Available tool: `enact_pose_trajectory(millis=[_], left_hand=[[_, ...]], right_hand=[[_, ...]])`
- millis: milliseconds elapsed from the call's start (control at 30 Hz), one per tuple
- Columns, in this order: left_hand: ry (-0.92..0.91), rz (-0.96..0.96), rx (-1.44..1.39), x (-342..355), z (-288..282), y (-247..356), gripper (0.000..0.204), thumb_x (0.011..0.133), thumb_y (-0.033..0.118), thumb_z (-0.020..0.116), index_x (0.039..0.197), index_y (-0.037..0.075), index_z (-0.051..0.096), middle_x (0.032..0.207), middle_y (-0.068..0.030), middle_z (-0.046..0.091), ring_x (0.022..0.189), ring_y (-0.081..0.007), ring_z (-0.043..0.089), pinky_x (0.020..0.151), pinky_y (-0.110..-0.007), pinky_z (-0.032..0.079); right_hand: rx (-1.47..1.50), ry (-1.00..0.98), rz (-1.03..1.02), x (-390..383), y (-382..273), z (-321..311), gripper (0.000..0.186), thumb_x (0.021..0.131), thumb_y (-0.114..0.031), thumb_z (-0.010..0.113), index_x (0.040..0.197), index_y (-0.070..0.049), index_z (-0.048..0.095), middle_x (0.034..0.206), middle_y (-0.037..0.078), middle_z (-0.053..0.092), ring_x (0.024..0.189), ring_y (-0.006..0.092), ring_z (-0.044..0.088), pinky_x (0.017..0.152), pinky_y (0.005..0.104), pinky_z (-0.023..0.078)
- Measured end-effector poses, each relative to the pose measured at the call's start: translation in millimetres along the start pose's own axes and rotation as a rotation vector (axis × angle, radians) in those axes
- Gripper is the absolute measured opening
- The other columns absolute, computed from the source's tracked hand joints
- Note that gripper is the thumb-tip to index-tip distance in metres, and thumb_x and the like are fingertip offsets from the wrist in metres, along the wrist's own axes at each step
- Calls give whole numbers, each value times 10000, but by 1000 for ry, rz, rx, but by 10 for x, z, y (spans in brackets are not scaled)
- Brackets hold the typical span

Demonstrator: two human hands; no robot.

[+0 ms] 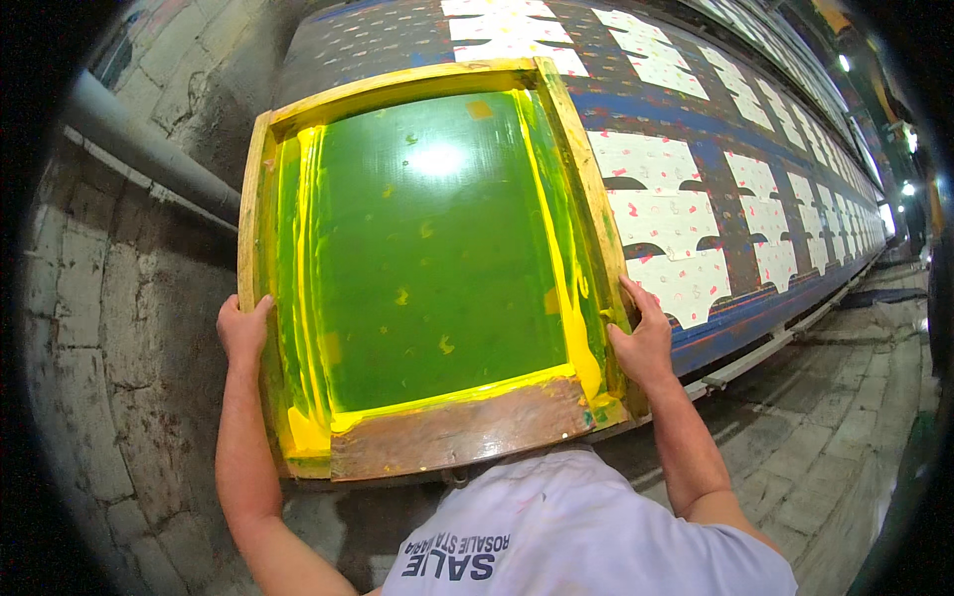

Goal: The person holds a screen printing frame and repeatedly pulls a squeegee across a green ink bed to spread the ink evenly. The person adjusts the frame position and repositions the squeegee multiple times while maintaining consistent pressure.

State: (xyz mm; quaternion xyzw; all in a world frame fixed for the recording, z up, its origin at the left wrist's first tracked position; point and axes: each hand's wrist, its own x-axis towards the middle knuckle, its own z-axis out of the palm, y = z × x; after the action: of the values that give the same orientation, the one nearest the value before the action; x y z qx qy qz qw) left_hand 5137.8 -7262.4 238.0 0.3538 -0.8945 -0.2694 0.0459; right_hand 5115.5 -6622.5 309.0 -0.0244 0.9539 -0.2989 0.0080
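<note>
A wooden-framed printing screen (437,258) with green mesh is held out in front of my body. Wet yellow ink (571,328) runs in streaks down both sides of the mesh and along its near edge. Inside the near end lies a brown wooden squeegee (462,429), edged with yellow. My left hand (245,328) is closed around the left rail, thumb on top. On the right rail, near its lower part, my right hand (644,336) grips the wood. The undersides of both hands' grips are hidden by the frame.
A long printing table (636,99) with a blue edge stretches away to the right. Rows of white cut fabric pieces (666,223) with small pink prints lie on it. At left are a grey pipe (149,149) and a block wall (84,338).
</note>
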Motion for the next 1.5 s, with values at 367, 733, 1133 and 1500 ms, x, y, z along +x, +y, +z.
enact_pose_trajectory(millis=[367, 733, 1133, 1500], left_hand=[[-115, -54, -122, 81, -195, 453, 264, 904, 78, 865, 1122, -64, 815, 1010, -132, 826, 866, -232, 766, 818, -427, 586], [-88, 74, -119, -568, 107, 2053, 300, 886, 50, 874, 1157, -65, 816, 1028, -109, 827, 874, -225, 769, 831, -395, 602], [-87, 68, -285, -2081, 1297, 3618, 228, 864, 30, 847, 1080, -35, 822, 971, -90, 832, 804, -187, 771, 762, -339, 610], [-70, 61, -296, -2366, 1610, 3658, 255, 873, 96, 868, 1086, -37, 821, 960, -90, 827, 800, -165, 758, 744, -335, 604]], right_hand=[[-31, 40, -81, 204, 61, -755, 737, 804, -92, 781, 1529, -116, 646, 1243, 218, 748, 1159, 423, 706, 1040, 495, 575], [43, 47, 64, 650, 1175, -1987, 729, 811, -23, 777, 1522, -131, 660, 1387, 223, 730, 1295, 415, 701, 1109, 477, 569], [114, 89, 133, 762, 3113, -2784, 760, 802, 74, 741, 1539, -94, 660, 1436, 221, 726, 1342, 359, 703, 1169, 415, 536], [154, 95, 114, 676, 3560, -2790, 759, 815, 44, 733, 1549, -128, 644, 1426, 211, 710, 1346, 415, 666, 1165, 474, 526]])
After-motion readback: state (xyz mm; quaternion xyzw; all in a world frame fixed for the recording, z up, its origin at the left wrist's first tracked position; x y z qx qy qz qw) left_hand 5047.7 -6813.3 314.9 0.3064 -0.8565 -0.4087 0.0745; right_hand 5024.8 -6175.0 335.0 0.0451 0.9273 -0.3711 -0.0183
